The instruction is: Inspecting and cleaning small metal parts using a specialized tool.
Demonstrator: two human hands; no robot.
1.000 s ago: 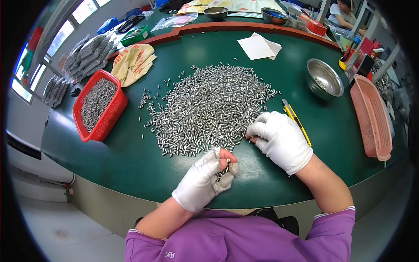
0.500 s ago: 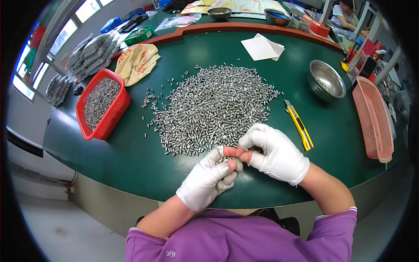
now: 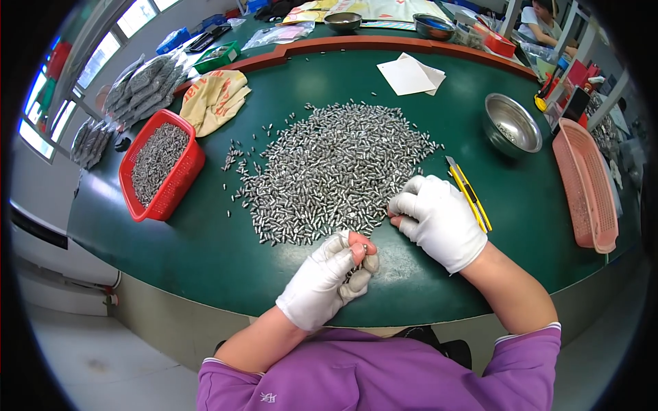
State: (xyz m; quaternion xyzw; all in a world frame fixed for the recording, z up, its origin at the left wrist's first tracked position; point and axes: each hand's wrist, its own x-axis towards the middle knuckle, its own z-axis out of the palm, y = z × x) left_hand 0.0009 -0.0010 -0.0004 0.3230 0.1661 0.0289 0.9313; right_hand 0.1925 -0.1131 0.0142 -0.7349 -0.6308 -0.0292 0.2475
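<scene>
Fingers point(image 3: 358, 254) of my white-gloved left hand point(image 3: 322, 279) are clamping small silver metal pieces point(image 3: 351, 273) near a matching heap point(image 3: 336, 171) on the green counter point(image 3: 205, 264), while I'm curling my white-gloved right hand point(image 3: 442, 222), grip hidden, alongside, ideally pinching lightly.

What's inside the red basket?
The red plastic basket holds a heap of small grey metal pieces; its floor and whatever lies beneath the top layer are covered.

Small pieces point(image 3: 329, 175) – shiny metal; tabletop point(image 3: 185, 264) – smooth, glossy (gloves point(image 3: 445, 222): matt cloth).
</scene>
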